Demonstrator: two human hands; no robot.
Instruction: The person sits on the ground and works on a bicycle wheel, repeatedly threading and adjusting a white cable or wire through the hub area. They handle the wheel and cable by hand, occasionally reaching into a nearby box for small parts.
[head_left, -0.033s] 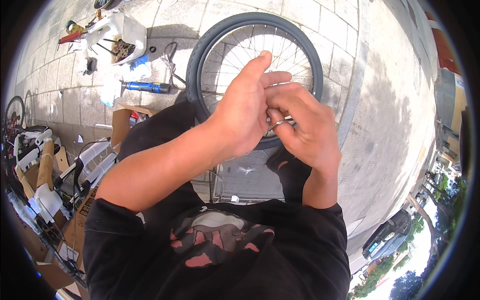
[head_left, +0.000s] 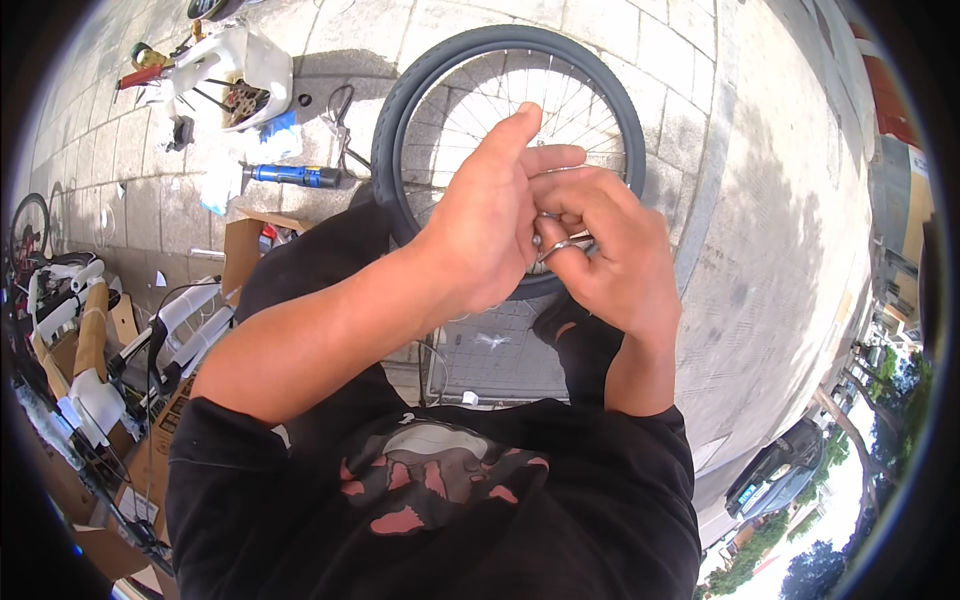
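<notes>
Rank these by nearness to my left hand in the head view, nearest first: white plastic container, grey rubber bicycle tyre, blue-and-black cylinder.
1. Grey rubber bicycle tyre: just beyond the left hand.
2. Blue-and-black cylinder: to its left.
3. White plastic container: farther away, upper left.

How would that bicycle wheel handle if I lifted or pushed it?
The wheel is probably light for its size, being mostly open between thin spokes. Stood on edge, its round tyre would likely roll. The visible tread suggests decent grip.
</notes>
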